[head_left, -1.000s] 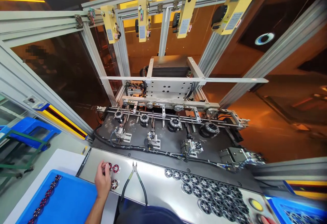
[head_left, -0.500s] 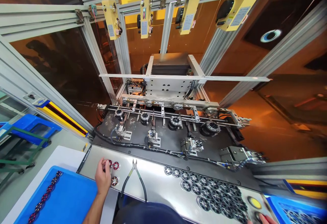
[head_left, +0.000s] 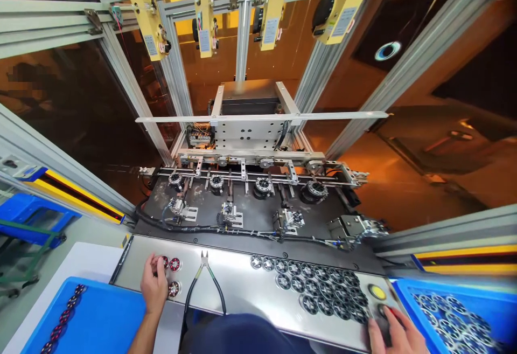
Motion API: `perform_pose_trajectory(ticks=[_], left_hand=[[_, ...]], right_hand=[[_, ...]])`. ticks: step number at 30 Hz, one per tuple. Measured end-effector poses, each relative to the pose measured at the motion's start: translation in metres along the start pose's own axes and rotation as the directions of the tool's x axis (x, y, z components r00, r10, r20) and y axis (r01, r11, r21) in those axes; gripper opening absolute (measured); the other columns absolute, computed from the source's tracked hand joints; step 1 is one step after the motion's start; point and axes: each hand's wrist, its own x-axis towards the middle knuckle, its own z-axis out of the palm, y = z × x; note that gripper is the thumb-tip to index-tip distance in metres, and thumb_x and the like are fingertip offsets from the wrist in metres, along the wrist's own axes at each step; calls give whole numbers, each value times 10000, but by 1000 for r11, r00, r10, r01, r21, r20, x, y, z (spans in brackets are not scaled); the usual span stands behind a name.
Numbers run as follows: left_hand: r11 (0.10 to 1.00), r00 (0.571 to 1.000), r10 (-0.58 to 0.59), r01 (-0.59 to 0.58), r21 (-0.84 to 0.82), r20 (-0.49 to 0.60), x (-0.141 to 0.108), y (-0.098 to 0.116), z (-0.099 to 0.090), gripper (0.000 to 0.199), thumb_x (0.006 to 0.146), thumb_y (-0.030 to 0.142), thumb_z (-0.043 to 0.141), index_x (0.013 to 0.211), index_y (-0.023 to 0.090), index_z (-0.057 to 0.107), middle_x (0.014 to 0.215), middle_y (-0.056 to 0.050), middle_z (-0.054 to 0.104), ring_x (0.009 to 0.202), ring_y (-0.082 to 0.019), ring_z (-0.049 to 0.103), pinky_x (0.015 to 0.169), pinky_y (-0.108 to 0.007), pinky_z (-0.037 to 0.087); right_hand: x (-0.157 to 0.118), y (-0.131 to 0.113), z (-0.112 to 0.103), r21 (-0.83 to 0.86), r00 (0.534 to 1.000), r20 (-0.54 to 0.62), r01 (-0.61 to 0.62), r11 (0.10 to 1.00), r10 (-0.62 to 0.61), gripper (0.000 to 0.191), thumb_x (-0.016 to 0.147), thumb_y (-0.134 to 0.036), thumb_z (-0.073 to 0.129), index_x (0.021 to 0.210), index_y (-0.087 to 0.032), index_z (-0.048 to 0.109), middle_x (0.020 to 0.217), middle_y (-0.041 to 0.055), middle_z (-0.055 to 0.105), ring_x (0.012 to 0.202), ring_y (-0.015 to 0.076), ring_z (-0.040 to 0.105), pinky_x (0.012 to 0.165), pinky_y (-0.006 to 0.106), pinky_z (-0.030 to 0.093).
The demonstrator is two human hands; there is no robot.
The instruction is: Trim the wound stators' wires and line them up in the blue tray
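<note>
While the left hand (head_left: 154, 285) curls by rotors (head_left: 175, 264), the right hand (head_left: 398, 335) spreads near a yellow button (head_left: 377, 292).
Pliers (head_left: 204, 261) lie between; I cannot tell either hand's hold.

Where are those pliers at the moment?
In the head view, the pliers lie left of centre on the metal ledge, between the small reddish discs by the person's left hand and the rows of dark rings to the right.
</note>
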Motion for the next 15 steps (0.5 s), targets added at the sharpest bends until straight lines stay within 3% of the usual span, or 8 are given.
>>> perform_pose_trajectory(ticks=[15], left_hand=[[1000, 1000, -21, 21, 17, 15, 4, 4, 1, 536, 867, 538, 485, 1215, 149, 607, 1032, -140, 744, 896, -278, 718, 851, -404, 551]], right_hand=[[0, -2, 4, 33, 998, -15, -52, 998, 53, 641, 980, -566, 315, 1207, -34, 592, 1222, 257, 570, 1115, 392, 583, 934, 515, 512]])
